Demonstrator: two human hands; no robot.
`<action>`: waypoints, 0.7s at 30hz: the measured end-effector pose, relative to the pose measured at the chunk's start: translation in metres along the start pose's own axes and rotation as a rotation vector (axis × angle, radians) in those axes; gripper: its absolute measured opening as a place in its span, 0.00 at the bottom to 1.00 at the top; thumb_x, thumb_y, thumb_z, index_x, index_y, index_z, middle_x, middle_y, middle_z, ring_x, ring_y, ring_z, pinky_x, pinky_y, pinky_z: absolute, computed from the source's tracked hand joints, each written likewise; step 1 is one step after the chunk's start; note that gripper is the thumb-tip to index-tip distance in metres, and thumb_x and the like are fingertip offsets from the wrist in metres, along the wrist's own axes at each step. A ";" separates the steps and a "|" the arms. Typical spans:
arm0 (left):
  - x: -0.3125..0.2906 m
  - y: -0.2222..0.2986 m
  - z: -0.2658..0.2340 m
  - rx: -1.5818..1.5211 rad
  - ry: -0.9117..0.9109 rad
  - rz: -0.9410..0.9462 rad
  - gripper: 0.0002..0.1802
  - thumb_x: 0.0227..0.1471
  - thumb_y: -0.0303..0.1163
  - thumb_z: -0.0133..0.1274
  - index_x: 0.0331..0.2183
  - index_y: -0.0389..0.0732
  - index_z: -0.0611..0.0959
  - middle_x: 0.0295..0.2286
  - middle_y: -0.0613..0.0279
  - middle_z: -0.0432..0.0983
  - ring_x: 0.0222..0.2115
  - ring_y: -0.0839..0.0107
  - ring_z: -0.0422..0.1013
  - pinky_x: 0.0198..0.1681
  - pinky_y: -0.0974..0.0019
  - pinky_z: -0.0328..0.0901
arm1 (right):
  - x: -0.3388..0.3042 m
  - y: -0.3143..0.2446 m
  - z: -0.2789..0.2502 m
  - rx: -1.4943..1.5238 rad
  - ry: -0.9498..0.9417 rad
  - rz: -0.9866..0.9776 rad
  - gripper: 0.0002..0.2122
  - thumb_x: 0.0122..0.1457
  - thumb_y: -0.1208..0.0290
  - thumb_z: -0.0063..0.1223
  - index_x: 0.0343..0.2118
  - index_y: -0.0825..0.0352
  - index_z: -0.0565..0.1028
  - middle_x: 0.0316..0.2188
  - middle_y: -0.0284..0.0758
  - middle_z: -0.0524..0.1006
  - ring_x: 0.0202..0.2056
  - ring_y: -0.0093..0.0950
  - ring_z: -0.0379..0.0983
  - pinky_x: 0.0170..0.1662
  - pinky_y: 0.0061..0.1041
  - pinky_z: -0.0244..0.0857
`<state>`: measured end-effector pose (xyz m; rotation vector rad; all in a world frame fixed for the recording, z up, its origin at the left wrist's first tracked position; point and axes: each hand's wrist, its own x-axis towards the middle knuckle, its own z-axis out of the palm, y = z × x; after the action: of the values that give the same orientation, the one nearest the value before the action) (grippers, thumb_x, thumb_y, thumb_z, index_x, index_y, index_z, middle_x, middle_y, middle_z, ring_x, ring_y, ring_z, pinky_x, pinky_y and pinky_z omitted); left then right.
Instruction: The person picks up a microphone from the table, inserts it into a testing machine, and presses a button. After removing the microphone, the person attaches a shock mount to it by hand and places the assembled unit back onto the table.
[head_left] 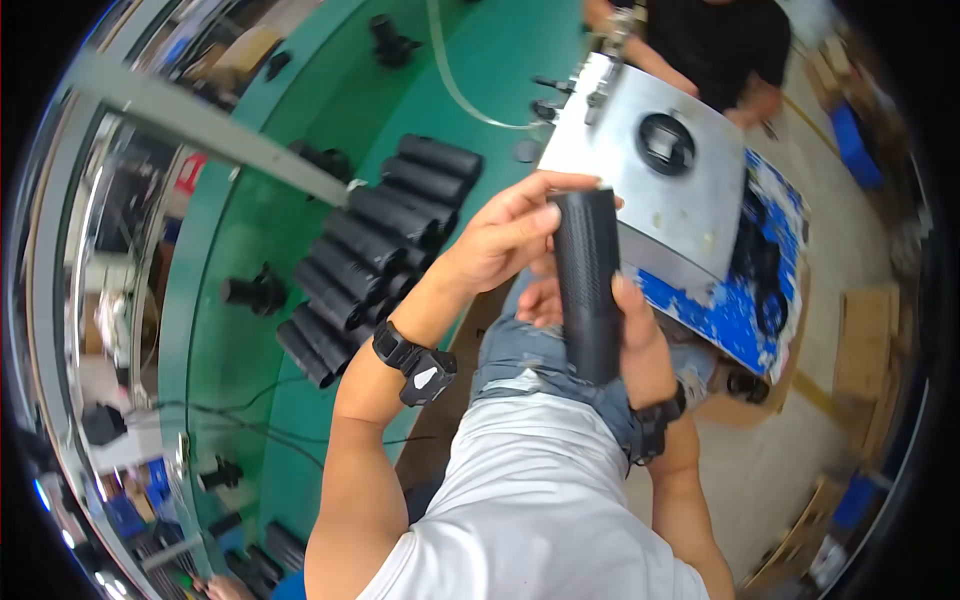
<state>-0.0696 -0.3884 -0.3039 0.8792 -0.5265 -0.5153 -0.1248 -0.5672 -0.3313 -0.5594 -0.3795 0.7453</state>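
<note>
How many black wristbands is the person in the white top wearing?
2. One wristband is just behind the left hand; the second wristband is just behind the right hand. Both wrists show, so none seems hidden.

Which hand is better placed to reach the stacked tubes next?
Probably the left hand: it is nearer the stacked tubes. The right hand is farther off, around the lower part of the held tube.
</note>
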 end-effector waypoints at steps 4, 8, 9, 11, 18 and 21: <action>0.021 -0.014 0.012 0.298 0.233 -0.031 0.30 0.58 0.36 0.49 0.58 0.38 0.60 0.50 0.53 0.66 0.48 0.67 0.67 0.50 0.65 0.62 | -0.017 -0.013 -0.005 -0.114 0.424 -0.401 0.29 0.56 0.55 0.53 0.53 0.70 0.60 0.42 0.41 0.70 0.42 0.32 0.70 0.48 0.31 0.66; -0.006 -0.048 0.029 0.439 -0.037 -0.184 0.33 0.54 0.29 0.55 0.57 0.36 0.60 0.48 0.54 0.68 0.48 0.68 0.67 0.51 0.63 0.62 | -0.031 -0.025 -0.001 -0.105 0.687 -0.637 0.23 0.56 0.63 0.55 0.51 0.68 0.62 0.44 0.39 0.69 0.47 0.31 0.67 0.49 0.33 0.66; -0.008 -0.055 0.035 0.429 -0.054 -0.189 0.33 0.54 0.29 0.55 0.57 0.36 0.60 0.48 0.54 0.68 0.48 0.68 0.67 0.51 0.63 0.62 | -0.031 -0.025 0.002 -0.153 0.718 -0.616 0.23 0.57 0.63 0.55 0.51 0.67 0.61 0.44 0.39 0.69 0.47 0.31 0.67 0.50 0.33 0.66; -0.009 -0.065 0.040 0.661 0.019 -0.067 0.26 0.59 0.38 0.49 0.54 0.35 0.65 0.42 0.55 0.72 0.41 0.66 0.72 0.47 0.63 0.65 | -0.032 -0.025 0.001 -0.206 0.760 -0.595 0.26 0.55 0.61 0.57 0.53 0.66 0.61 0.44 0.39 0.69 0.48 0.33 0.67 0.52 0.36 0.64; 0.004 -0.083 0.039 -0.588 -0.191 -0.524 0.39 0.61 0.60 0.20 0.47 0.36 0.72 0.34 0.55 0.76 0.25 0.62 0.74 0.33 0.62 0.69 | -0.063 -0.068 -0.039 -0.113 0.124 -0.786 0.35 0.45 0.57 0.68 0.51 0.57 0.56 0.41 0.30 0.67 0.49 0.31 0.65 0.60 0.43 0.53; 0.016 -0.077 0.039 -0.529 -0.173 -0.520 0.39 0.61 0.59 0.20 0.46 0.35 0.73 0.34 0.54 0.76 0.25 0.63 0.74 0.34 0.63 0.69 | -0.054 -0.082 -0.045 -0.150 0.045 -0.776 0.33 0.43 0.59 0.71 0.48 0.56 0.58 0.38 0.27 0.66 0.46 0.28 0.65 0.59 0.42 0.53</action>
<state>-0.0973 -0.4625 -0.3432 0.4540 -0.2870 -1.1538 -0.0950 -0.6715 -0.3247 -0.5129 -0.5652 -0.0431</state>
